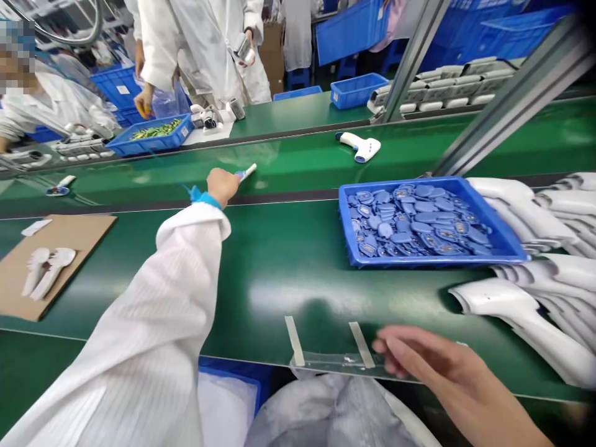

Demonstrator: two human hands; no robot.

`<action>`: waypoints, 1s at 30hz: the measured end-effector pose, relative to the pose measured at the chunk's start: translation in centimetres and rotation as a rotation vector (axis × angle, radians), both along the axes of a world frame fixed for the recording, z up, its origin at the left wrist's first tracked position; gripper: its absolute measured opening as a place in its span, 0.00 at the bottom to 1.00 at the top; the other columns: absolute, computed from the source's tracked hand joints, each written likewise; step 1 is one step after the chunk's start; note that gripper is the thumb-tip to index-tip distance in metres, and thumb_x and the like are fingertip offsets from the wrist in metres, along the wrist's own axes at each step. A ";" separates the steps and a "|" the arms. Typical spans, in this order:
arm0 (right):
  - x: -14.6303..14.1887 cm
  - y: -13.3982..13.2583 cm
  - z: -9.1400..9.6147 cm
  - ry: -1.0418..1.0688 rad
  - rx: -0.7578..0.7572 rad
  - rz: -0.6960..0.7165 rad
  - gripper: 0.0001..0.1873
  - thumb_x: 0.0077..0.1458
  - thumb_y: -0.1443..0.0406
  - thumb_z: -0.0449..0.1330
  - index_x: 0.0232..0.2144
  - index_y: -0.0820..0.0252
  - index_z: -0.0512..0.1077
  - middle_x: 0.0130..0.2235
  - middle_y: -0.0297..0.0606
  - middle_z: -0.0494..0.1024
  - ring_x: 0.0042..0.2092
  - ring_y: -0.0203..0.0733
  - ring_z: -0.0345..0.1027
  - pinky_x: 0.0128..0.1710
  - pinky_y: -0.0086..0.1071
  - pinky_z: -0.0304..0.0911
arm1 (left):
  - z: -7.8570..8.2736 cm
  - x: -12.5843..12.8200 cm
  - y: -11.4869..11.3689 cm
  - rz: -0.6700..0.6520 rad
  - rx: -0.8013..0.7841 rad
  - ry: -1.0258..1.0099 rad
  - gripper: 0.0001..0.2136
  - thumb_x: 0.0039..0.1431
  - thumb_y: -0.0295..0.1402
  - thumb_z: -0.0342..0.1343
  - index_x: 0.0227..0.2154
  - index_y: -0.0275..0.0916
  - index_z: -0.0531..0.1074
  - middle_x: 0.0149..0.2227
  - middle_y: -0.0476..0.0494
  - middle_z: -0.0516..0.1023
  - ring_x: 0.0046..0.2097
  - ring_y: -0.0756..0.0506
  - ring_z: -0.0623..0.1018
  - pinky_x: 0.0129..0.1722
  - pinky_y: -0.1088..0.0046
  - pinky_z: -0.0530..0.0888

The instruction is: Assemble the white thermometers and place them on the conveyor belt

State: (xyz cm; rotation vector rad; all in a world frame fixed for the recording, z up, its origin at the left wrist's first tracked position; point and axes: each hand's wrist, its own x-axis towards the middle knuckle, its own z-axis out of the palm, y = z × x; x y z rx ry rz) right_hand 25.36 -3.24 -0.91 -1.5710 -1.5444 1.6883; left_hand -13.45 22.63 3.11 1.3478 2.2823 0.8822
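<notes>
My left hand (pixel 222 186) reaches out to the green conveyor belt (pixel 288 161), a blue band at its wrist. Its fingers are closed on a white and blue thermometer housing (pixel 249 172), mostly hidden by the hand. Near the front edge of the bench, my right hand (pixel 428 357) is loosely curved with its fingers apart from the thumb and nothing in it. Beside it are strips of tape (pixel 361 344) and clear film. A blue tray (pixel 347 233) of small blue oval parts (pixel 419 217) sits beyond my right hand.
White pistol-shaped shells (pixel 498 298) are stacked at the right. A white thermometer gun (pixel 361 148) lies on the belt. Two white shell pieces (pixel 49 271) rest on cardboard (pixel 93 226) at the left. A metal post (pixel 507 102) slants across the right; co-workers in white coats (pixel 209 43) stand opposite.
</notes>
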 end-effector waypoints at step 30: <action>-4.2 1.5 3.5 -0.502 1.104 0.088 0.13 0.70 0.60 0.54 0.35 0.51 0.77 0.41 0.35 0.79 0.38 0.42 0.67 0.39 0.39 0.56 | -3.0 16.3 -25.7 -0.808 0.013 -0.401 0.05 0.67 0.30 0.58 0.44 0.42 0.72 0.44 0.49 0.78 0.46 0.46 0.75 0.48 0.68 0.66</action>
